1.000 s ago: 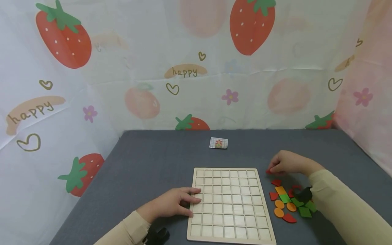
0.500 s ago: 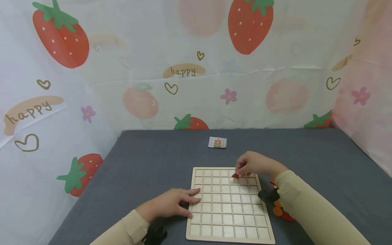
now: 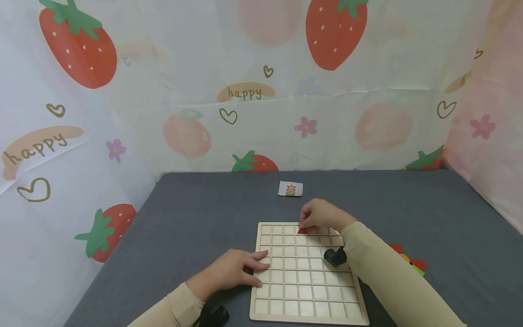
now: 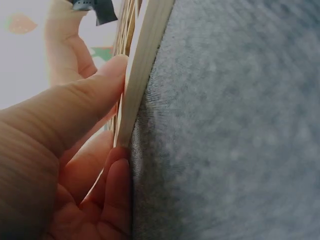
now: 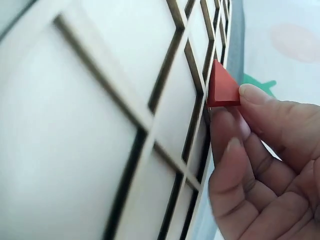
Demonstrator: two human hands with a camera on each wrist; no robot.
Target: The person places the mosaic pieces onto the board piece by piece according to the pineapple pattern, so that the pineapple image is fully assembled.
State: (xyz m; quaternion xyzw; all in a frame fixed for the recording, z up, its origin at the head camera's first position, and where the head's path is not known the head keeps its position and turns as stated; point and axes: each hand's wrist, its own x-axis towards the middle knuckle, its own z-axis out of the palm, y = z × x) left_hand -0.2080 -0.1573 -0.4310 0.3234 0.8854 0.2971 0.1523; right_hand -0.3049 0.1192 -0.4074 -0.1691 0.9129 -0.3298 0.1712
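A wooden grid board [image 3: 286, 295] with square cells lies on the grey table. My left hand [image 3: 230, 269] rests on its left edge; in the left wrist view the thumb [image 4: 95, 82] touches the rim and other fingers lie against the side. Over the board's far row, my right hand [image 3: 324, 214] pinches a small red triangular piece [image 5: 225, 87] between thumb and fingers. The piece's tip is close to the grid in the right wrist view; whether it touches is unclear. The cells in view beside both hands hold no pieces.
Loose red, orange and green pieces [image 3: 418, 264] lie right of the board, mostly hidden by the right sleeve [image 3: 388, 268]. A small picture card [image 3: 290, 189] lies beyond the board. A printed fabric backdrop [image 3: 261, 127] surrounds the table.
My right hand has carried the red triangular piece left from beside the loose pieces to above the board's far row. My left hand has stayed at the board's left edge.
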